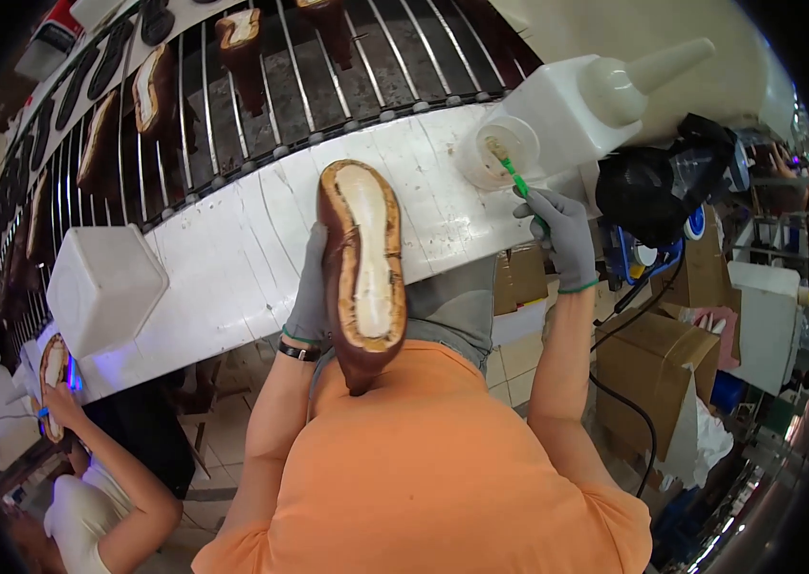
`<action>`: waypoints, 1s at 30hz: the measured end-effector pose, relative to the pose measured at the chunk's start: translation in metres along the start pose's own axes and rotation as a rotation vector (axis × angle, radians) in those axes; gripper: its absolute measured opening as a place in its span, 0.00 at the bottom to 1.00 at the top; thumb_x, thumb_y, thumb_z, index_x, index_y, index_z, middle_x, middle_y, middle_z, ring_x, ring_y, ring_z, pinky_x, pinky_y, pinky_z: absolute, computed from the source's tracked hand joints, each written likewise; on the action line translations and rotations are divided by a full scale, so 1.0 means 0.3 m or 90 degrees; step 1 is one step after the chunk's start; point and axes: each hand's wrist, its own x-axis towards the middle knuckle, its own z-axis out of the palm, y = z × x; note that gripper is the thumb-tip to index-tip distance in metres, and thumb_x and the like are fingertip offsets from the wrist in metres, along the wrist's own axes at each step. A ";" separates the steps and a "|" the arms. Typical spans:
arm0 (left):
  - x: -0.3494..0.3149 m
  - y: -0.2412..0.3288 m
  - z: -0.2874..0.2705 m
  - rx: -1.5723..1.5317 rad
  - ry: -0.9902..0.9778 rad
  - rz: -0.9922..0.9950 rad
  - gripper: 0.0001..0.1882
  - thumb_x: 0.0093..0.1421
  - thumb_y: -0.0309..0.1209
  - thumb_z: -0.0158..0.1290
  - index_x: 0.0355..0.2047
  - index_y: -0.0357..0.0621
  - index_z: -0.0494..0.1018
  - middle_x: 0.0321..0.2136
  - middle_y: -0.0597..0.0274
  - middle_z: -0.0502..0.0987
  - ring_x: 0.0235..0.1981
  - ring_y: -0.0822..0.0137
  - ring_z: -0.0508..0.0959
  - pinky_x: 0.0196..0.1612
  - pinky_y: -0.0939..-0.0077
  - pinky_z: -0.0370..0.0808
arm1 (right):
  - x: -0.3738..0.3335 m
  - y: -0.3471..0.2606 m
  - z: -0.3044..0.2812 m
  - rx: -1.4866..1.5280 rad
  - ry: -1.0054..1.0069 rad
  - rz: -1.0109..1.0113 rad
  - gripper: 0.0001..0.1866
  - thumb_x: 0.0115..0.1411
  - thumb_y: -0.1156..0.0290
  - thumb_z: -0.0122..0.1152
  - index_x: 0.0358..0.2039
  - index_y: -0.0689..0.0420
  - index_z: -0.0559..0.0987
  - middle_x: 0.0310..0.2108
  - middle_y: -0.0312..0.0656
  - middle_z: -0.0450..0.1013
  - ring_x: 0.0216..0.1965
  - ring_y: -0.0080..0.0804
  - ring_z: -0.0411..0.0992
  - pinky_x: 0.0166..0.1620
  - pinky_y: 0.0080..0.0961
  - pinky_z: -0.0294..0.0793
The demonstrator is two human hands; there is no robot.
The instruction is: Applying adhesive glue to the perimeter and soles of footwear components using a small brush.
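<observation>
My left hand [307,298], in a grey glove, is closed around the side of a brown shoe upper [336,256] held with its underside up. That underside has a pale middle and a tan, rough-looking rim. Over on the right, my gloved right hand [565,237] grips a green-handled brush [516,179]. The bristle end dips into a translucent cup [467,170] on the white table. Right behind the cup stands a white squeeze bottle [557,110] with a long spout slanting up to the right.
Beyond the white table [232,258] runs a rack of metal bars [295,81] carrying several shoe uppers and dark soles. A white block-shaped container [98,287] sits at left. A co-worker's hand [64,407] holds another shoe at lower left. Cardboard boxes [653,364] and a black cable lie right.
</observation>
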 end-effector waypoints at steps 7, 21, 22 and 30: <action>0.004 -0.005 0.045 0.166 0.135 0.035 0.34 0.69 0.55 0.42 0.61 0.37 0.63 0.51 0.54 0.75 0.47 0.66 0.78 0.52 0.73 0.76 | -0.010 -0.084 0.141 -0.016 -0.208 -0.073 0.11 0.60 0.71 0.60 0.40 0.62 0.85 0.25 0.32 0.75 0.22 0.14 0.62 0.24 0.14 0.58; 0.008 0.007 0.062 0.364 0.162 0.090 0.36 0.71 0.55 0.40 0.61 0.32 0.63 0.53 0.53 0.74 0.51 0.69 0.73 0.57 0.75 0.69 | -0.049 -0.172 0.288 -0.347 -0.233 -0.204 0.10 0.54 0.72 0.68 0.37 0.61 0.86 0.24 0.39 0.75 0.25 0.22 0.68 0.30 0.21 0.66; 0.008 0.009 0.064 0.358 0.158 0.098 0.35 0.71 0.53 0.40 0.60 0.31 0.64 0.51 0.53 0.74 0.50 0.70 0.73 0.57 0.76 0.69 | -0.039 -0.179 0.302 -0.358 -0.229 -0.214 0.10 0.55 0.71 0.68 0.37 0.61 0.86 0.24 0.39 0.76 0.25 0.22 0.68 0.30 0.21 0.66; 0.009 0.007 0.072 0.372 0.149 0.137 0.33 0.72 0.52 0.39 0.61 0.32 0.63 0.51 0.54 0.74 0.50 0.69 0.73 0.56 0.75 0.69 | 0.061 -0.229 0.385 -0.471 -0.197 -0.260 0.11 0.56 0.65 0.67 0.35 0.59 0.86 0.26 0.44 0.78 0.26 0.30 0.73 0.32 0.26 0.70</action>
